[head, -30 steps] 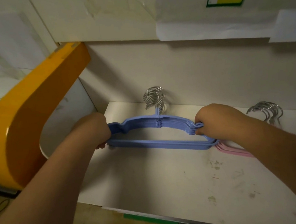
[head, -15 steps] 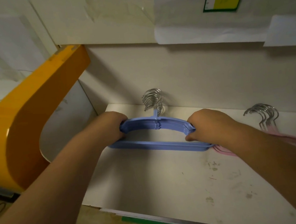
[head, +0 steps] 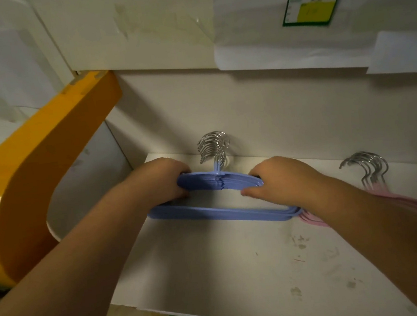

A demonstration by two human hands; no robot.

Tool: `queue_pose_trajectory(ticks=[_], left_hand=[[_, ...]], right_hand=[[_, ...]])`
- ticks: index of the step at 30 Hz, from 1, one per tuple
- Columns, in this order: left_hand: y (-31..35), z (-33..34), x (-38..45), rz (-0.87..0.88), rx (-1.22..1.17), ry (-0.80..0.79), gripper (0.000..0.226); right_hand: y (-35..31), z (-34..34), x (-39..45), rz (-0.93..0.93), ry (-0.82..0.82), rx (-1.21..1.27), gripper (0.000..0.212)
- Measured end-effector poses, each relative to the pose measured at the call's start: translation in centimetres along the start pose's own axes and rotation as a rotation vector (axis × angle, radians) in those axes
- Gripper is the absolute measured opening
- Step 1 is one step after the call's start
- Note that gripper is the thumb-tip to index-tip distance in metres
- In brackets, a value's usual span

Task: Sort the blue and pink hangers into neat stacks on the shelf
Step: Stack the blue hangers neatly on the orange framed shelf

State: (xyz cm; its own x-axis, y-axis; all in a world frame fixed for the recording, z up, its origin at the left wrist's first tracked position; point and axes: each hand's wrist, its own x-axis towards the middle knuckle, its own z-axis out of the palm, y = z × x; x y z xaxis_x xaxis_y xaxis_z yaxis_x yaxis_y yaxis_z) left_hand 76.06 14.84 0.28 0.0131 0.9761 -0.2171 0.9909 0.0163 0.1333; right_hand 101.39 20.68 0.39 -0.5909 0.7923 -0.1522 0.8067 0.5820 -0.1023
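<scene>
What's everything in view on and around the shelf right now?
blue hangers: one stack, blue with silver hooks, shelf rear left
pink hangers: one stack, pink with silver hooks, right of the blue, mostly hidden by the right arm
shelf: one, white, scuffed
bracket: one, orange, left
label: one, green and yellow, upper right
left hand: gripping blue stack's left shoulder
right hand: gripping its right shoulder
</scene>
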Motion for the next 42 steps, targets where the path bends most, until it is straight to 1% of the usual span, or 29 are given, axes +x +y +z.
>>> queue_pose_trajectory(ticks=[3, 5, 7, 9, 12, 15, 16, 17, 19, 21, 25, 27, 29, 31, 33, 35, 38, 42], left_hand=[[1.7, -0.5, 0.7, 0.109, 0.033, 0.026, 0.018], [2.4, -0.8, 1.2, 0.105, 0.107, 0.031, 0.025], [2.5, -1.2, 1.5, 0.090, 0.117, 0.005, 0.026], [2.4, -1.7, 1.6, 0.099, 0.083, -0.032, 0.023], [2.6, -2.4, 1.8, 0.112, 0.078, -0.087, 0.016], [3.1, -2.4, 2.2, 0.102, 0.128, -0.149, 0.002], [3.4, -2.2, 2.3, 0.090, 0.148, -0.159, 0.000], [3.7, -2.0, 2.4, 0.084, 0.178, -0.159, 0.005], [4.1, -1.7, 2.6, 0.082, 0.259, -0.133, 0.017], [4.2, -1.5, 2.7, 0.076, 0.320, -0.098, 0.020], [4.1, -1.5, 3.2, 0.079, 0.337, -0.123, 0.018], [4.0, -1.6, 3.3, 0.091, 0.345, -0.126, 0.017], [4.0, -1.5, 3.2, 0.091, 0.341, -0.094, 0.017], [4.4, -1.3, 2.8, 0.044, 0.326, -0.044, 0.015], [4.8, -1.0, 2.5, 0.010, 0.306, -0.009, 0.016], [4.9, -0.7, 2.3, 0.000, 0.293, 0.012, 0.019], [4.8, -0.7, 2.3, -0.009, 0.302, -0.013, 0.022], [4.6, -0.7, 2.1, 0.027, 0.325, 0.013, 0.021]], right_hand=[[-1.3, -0.5, 1.0, -0.052, 0.026, 0.023, 0.040], [-1.5, -0.8, 1.5, -0.060, 0.010, -0.004, 0.044], [-1.3, -1.0, 1.8, -0.041, -0.034, 0.006, 0.041], [-1.4, -1.3, 2.1, -0.025, -0.070, 0.003, 0.040], [-1.5, -1.3, 2.8, -0.040, -0.043, -0.045, 0.039], [-1.6, -1.1, 3.3, -0.068, -0.063, -0.096, 0.029], [-1.7, -0.9, 3.5, -0.070, -0.074, -0.119, 0.027], [-1.9, -0.8, 3.6, -0.068, -0.079, -0.142, 0.027], [-2.3, -0.5, 3.8, -0.061, -0.067, -0.183, 0.031], [-2.6, -0.4, 3.9, -0.054, -0.040, -0.212, 0.033], [-2.4, -0.2, 4.1, -0.006, -0.038, -0.200, 0.035], [-2.3, 0.1, 4.3, 0.002, -0.051, -0.186, 0.028], [-2.3, 0.1, 4.6, 0.008, -0.053, -0.179, 0.023], [-2.0, 0.2, 4.7, 0.023, -0.058, -0.169, 0.019], [-1.7, 0.4, 4.6, 0.046, -0.100, -0.155, 0.016], [-1.6, 0.6, 4.4, 0.069, -0.159, -0.143, 0.020], [-1.6, 0.6, 4.4, 0.071, -0.151, -0.147, 0.023], [-1.9, 0.2, 4.1, 0.082, -0.160, -0.137, 0.025]])
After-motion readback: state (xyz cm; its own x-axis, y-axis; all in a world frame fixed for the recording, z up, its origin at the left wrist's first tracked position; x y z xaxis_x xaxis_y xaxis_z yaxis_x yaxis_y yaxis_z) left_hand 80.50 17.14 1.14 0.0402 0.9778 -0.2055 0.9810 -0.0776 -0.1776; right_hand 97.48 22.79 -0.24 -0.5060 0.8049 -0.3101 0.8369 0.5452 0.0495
